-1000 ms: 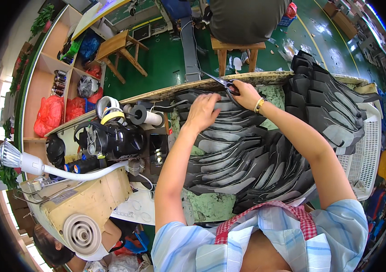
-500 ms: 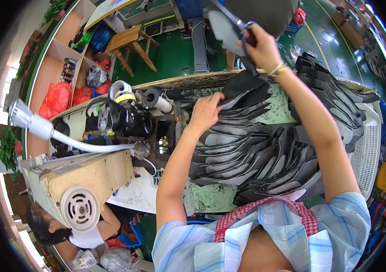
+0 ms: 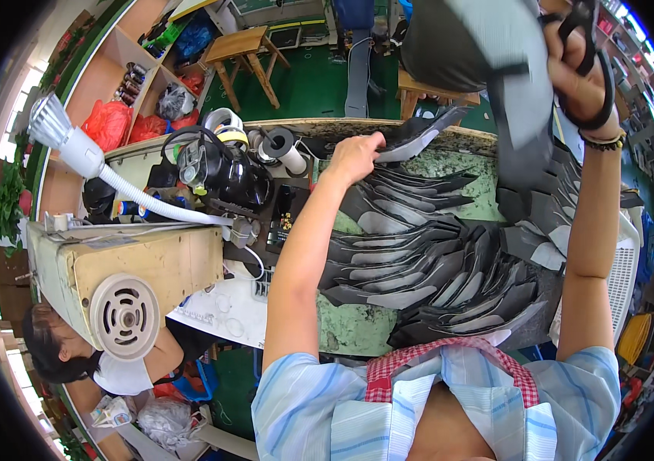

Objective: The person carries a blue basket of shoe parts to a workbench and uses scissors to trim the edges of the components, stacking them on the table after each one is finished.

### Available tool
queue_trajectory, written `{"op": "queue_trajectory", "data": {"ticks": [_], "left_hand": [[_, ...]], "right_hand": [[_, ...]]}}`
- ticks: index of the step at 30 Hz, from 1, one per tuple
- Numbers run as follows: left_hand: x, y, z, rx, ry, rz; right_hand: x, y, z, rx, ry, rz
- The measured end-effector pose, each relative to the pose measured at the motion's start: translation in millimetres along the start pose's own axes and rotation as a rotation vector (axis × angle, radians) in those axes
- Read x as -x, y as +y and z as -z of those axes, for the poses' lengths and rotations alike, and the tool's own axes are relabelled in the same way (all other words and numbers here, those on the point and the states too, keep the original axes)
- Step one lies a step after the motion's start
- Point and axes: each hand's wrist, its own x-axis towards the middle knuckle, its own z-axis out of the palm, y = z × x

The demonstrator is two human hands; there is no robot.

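My left hand [image 3: 356,159] is at the far edge of the bench. Its thumb and fingers pinch the end of a curved black-and-grey cut piece [image 3: 417,143], which looks like a shoe part. My right hand [image 3: 582,81] is raised at the upper right, with fingers through the black handles of the scissors [image 3: 605,107]. Beside that hand hangs a large grey-and-black sheet piece [image 3: 507,58], blurred; whether the hand or the blades hold it, I cannot tell. Below both hands, several similar pieces [image 3: 400,265] lie in overlapping rows on the worn green bench top [image 3: 354,330].
At left on the bench stand a black sewing machine [image 3: 227,173], a thread cone [image 3: 284,150] and a lamp with a bendable neck [image 3: 85,157]. More pieces [image 3: 534,207] are stacked on the right beside a white basket [image 3: 625,265]. A co-worker [image 3: 73,349] sits at lower left.
My right hand with the scissors has swung right, and the sheet piece beside it now shows larger. The left hand has shifted slightly up, lifting the pinched piece from the pile.
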Motion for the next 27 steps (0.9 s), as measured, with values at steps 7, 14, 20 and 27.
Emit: {"op": "queue_trajectory", "data": {"ticks": [7,14,20,27], "left_hand": [[46.3,-37.1,19.5,-0.058,0.218,0.184],[89.2,-28.2,22.3,-0.247,-0.038,0.343],[141.4,124.9,31.1,0.127,-0.172,0.19],[175.3,214.1,44.4,0.02,-0.147,0.227]], "right_hand": [[72.5,109.9,-126.9,-0.13,-1.13,-0.37],[131.5,150.8,-176.3,0.061,-0.35,-0.338],[141.3,97.2,-171.9,-0.543,-0.202,-0.942],[192.6,70.5,-179.0,-0.734,-0.271,-0.816]]}}
